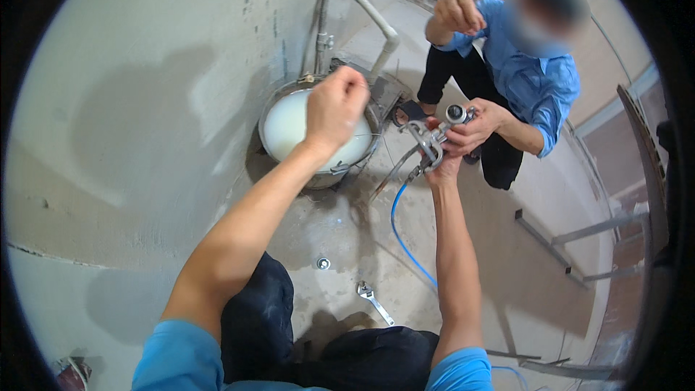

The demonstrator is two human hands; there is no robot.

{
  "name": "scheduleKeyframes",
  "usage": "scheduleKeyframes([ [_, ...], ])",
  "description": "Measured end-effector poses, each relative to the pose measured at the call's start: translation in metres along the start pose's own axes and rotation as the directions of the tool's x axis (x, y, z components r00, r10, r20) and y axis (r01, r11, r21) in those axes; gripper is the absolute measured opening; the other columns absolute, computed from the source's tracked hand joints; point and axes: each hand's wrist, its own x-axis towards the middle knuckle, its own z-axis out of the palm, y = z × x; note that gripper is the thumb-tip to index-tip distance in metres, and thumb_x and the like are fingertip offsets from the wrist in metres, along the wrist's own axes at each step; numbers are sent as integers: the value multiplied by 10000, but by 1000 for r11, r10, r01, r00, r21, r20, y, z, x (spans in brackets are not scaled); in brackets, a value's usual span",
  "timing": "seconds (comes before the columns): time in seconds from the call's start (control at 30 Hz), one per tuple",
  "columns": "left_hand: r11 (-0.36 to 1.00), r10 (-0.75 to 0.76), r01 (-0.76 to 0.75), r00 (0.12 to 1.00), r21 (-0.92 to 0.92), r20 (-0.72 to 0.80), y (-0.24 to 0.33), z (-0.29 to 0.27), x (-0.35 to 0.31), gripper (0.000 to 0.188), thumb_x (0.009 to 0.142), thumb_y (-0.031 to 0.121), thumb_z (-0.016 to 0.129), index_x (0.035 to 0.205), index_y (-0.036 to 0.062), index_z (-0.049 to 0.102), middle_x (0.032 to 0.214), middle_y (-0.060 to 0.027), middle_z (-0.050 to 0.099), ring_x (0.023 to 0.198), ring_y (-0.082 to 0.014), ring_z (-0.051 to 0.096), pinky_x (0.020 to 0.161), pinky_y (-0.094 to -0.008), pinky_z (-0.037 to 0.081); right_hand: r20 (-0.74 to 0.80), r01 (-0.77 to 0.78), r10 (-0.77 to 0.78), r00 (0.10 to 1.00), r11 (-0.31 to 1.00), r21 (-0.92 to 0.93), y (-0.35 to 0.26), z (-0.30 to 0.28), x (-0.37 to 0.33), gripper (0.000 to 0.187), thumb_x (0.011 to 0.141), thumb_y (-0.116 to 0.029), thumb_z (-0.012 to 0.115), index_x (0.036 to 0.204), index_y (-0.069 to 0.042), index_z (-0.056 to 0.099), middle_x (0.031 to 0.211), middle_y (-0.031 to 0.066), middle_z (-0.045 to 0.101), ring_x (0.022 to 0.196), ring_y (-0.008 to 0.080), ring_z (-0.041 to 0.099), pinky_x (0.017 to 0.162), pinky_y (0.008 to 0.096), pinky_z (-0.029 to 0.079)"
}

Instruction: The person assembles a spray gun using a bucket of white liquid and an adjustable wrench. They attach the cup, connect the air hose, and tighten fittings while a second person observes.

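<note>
1. L grip (337, 110): raised, seen over bucket (322, 182); fingers curled in, no gap visible. Whether anything small is held can't be told; ht. above bucket also unclear.
2. R grip (447, 164): arm extended; closed on underside of metal tool (432, 146); fingers partly hidden by tool.
3. Tool loc.: held up off floor (340, 235), to R of bucket, btwn R grip & co-worker. Also held from far side by co-worker's near hand (474, 132); round dark-centred end turned up.
4. Blue hose (395, 221): seen below tool, curving down past R forearm.
5. Co-worker's other hand (460, 13): raised, fingers bent, well apart from tool.
6. Bucket: set nr wall, filled w/ white material (288, 129); liquid or not, can't tell.
7. Adj. wrench (375, 304): laid on floor nr knees, tilted; small round metal part (323, 264) placed to its L, not touching.
8. Pale pipe (365, 7): mounted behind bucket, bent downward.
</note>
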Motion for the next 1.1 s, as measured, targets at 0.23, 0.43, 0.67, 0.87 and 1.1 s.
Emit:
scheduleKeyframes([
  [0.23,976,-212,208,975,61,66,-32,0,-2,342,934,313,513,920,11,672,762,-140,673,746,-241,646,700,-387,474,-506,55,-220,834,946,-321,-13,-61,8,423,1072,-437,410,1098,-61,604,942,64,652,793,175,643,698,355,532],
  [0.43,915,-402,404,908,7,120,-67,16,-10,299,916,290,591,818,13,645,702,-61,629,693,-191,604,666,-378,464,-474,-201,-497,727,505,-839,3,-88,-22,578,1034,-481,472,1263,38,581,1106,231,679,1031,374,650,950,438,480],
  [0.67,804,-579,593,798,-47,166,-99,26,-20,132,870,160,689,942,73,619,819,-5,614,701,-108,556,636,-277,437,-408,-408,-80,910,9,-913,33,-88,-73,483,967,-410,583,1032,51,711,1047,277,716,1034,404,684,923,492,521],
  [0.87,795,-573,606,768,-37,287,-104,28,-18,228,861,98,702,1072,51,632,908,-30,655,817,-131,614,742,-298,473,-478,-435,637,606,-238,-869,51,-91,-85,345,880,-320,664,832,13,739,815,184,740,700,280,733,635,412,595],
  [1.1,834,-493,536,830,-128,260,-79,30,-15,196,859,72,685,1041,44,617,850,-21,643,721,-118,609,669,-277,476,-316,-295,758,571,-169,-940,65,-78,-74,142,825,-102,642,833,-1,741,770,143,737,639,243,724,579,360,585],
])
